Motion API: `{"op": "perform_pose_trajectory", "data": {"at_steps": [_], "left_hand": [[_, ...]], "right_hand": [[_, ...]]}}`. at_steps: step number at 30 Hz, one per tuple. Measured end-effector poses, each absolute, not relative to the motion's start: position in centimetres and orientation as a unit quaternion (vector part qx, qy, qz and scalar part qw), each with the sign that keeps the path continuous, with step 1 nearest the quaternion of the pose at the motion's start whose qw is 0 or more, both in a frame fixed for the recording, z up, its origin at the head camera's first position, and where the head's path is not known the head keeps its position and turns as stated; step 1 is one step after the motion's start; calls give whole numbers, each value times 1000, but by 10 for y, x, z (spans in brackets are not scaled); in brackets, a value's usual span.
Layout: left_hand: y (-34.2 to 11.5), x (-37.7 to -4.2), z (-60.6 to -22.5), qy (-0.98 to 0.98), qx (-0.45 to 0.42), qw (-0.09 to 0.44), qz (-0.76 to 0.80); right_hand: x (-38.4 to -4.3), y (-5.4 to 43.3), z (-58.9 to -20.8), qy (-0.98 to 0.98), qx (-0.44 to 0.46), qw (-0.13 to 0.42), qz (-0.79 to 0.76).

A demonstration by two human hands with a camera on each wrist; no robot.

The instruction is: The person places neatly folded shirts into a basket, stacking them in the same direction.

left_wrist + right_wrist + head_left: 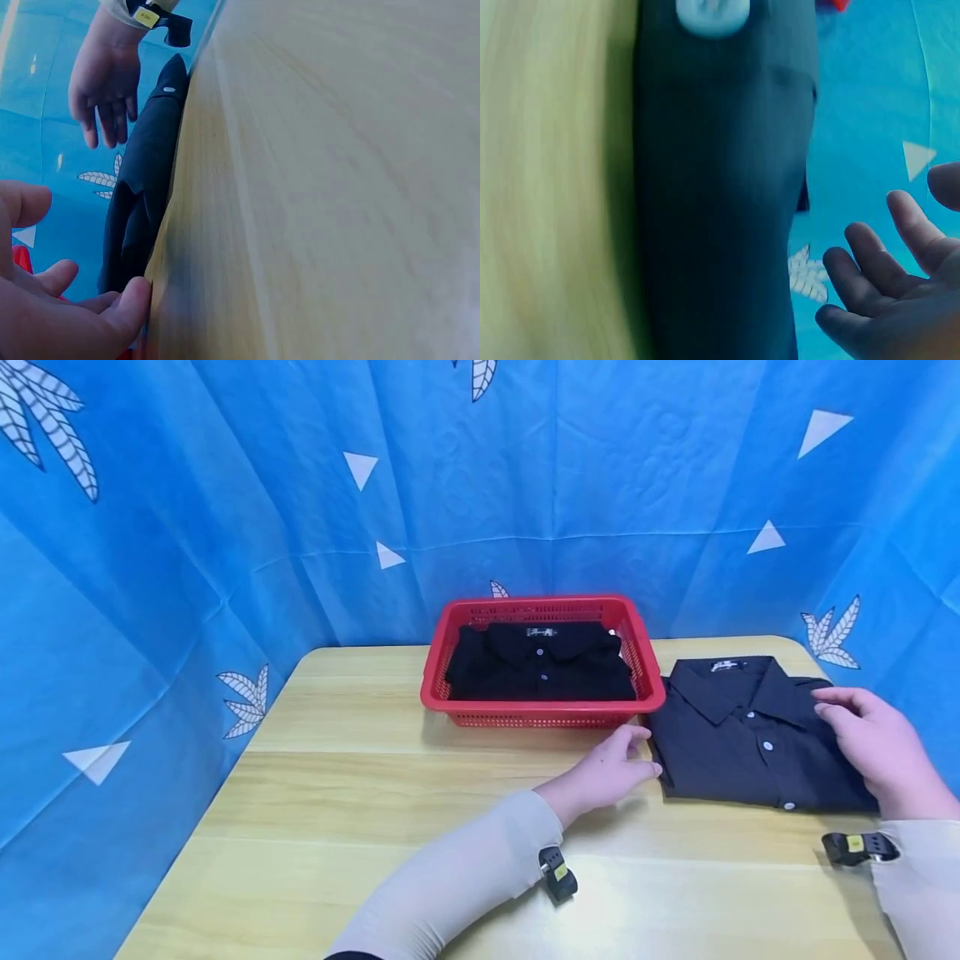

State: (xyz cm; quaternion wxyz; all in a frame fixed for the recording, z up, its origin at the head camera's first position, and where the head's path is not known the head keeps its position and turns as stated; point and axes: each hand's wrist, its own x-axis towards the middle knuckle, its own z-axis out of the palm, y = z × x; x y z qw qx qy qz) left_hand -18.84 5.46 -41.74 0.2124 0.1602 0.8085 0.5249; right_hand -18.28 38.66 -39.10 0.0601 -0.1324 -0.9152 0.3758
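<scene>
A folded black shirt (723, 735) with a collar, a white neck label and pale buttons lies on the table, right of the basket. Beside its left edge is my left hand (611, 768), thumb and fingers apart, fingertips right at the cloth. My right hand (873, 739) hovers over the shirt's right side, and in the right wrist view its loosely spread fingers (877, 259) hold nothing. Both wrists wear a black strap. Another folded black shirt (540, 670) lies inside the red plastic basket (540, 720).
The pale wooden table (322, 793) reaches out to the left and front of the basket. A blue curtain (555, 477) with white triangles and leaf prints hangs right behind the table and along both sides.
</scene>
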Motion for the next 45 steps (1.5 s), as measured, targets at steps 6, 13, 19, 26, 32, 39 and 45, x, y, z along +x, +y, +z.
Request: {"op": "perform_pose_trajectory", "data": {"at_steps": [6,13,19,26,32,39,45], "left_hand": [[57,-190,-416,782,98,222,574],[58,-194,-415,757,77,235,605],[58,-198,-417,756,57,229,610],[60,-202,-417,747,54,242,616],[63,-205,-415,741,49,253,620],[63,-209,-416,733,40,269,623],[61,-212,-417,735,48,275,618]], "right_hand": [[-180,403,-394,-914,-170,58,363],[-179,421,-402,-911,-196,57,358],[-182,430,-406,-915,-188,43,354],[-186,434,-414,-914,-166,10,370],[-189,432,-412,-915,-154,-17,373],[-192,435,-415,-911,-177,-42,370],[-193,446,-420,-924,-172,-64,335]]}}
